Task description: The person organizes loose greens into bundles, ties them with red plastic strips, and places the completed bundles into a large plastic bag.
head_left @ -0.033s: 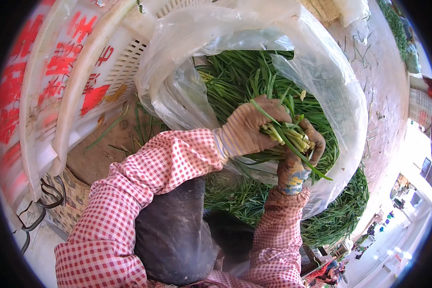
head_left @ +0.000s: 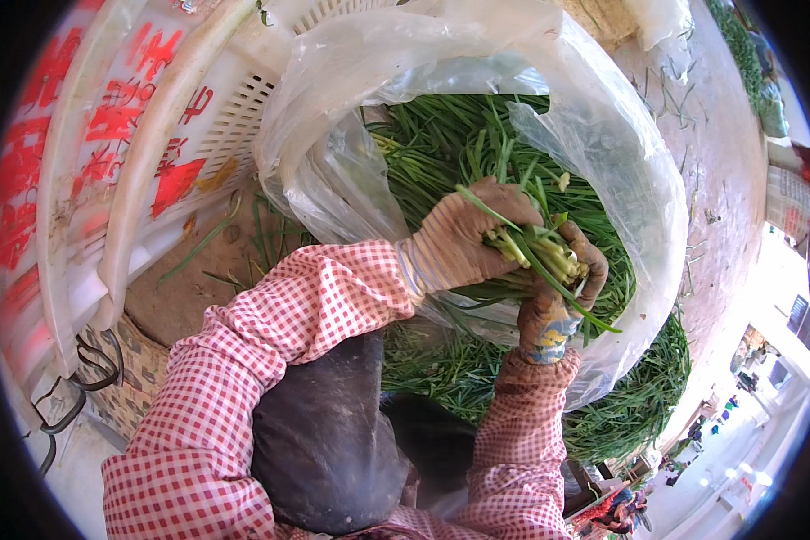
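Observation:
A bunch of garlic chives (head_left: 558, 256) is held between my two hands, its pale cut ends bundled together and one long green leaf trailing to the lower right. My left hand (head_left: 477, 229), in a worn brown glove, wraps the bunch from the left. On the right, my right hand (head_left: 549, 310), also gloved, curls its fingers around the pale ends. Both hands are over the mouth of a clear plastic bag (head_left: 616, 135) with its rim folded outward. Many more chives (head_left: 450, 126) fill the bag beneath them.
A white slotted plastic crate (head_left: 234, 121) with red markings stands at the left. Beside it lie a brown board (head_left: 198, 270) with stray leaves and a black cable (head_left: 99, 364). Loose greens (head_left: 639, 396) are heaped right of my knee (head_left: 328, 441). Pale floor (head_left: 720, 216) extends rightward.
My left hand and the bunch have shifted very slightly left. Both hands keep their hold; the bag and crate look the same.

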`<state>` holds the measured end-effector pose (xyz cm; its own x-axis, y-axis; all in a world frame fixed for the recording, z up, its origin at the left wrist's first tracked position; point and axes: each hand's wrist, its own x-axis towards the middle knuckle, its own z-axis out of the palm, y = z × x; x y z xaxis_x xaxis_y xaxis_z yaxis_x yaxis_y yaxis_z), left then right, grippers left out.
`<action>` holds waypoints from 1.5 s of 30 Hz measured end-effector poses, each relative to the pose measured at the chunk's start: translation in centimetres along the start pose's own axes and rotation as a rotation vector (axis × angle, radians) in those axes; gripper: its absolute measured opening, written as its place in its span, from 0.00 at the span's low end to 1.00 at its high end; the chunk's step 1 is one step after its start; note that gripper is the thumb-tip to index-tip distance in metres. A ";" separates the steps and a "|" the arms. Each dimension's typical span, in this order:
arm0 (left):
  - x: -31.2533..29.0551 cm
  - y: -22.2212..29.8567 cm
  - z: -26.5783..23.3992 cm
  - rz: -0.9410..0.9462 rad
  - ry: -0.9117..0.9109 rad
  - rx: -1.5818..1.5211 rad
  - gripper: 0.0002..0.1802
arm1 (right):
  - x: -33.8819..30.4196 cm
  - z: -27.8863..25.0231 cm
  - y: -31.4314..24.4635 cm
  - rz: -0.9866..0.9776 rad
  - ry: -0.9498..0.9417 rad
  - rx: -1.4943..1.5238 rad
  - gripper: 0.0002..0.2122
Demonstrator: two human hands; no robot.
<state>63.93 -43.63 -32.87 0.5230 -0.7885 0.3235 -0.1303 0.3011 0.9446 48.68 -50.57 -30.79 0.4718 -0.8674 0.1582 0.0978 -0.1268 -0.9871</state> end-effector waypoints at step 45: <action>-0.5 -10.1 -2.7 -0.617 -0.892 1.455 0.56 | 6.8 -6.6 -9.7 -0.086 0.140 0.372 0.19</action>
<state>67.27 -44.82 -42.71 0.2812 -0.7598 -0.5862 -0.9209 -0.3855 0.0580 45.13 -58.41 -20.27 0.3264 -0.9218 0.2092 0.4544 -0.0411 -0.8899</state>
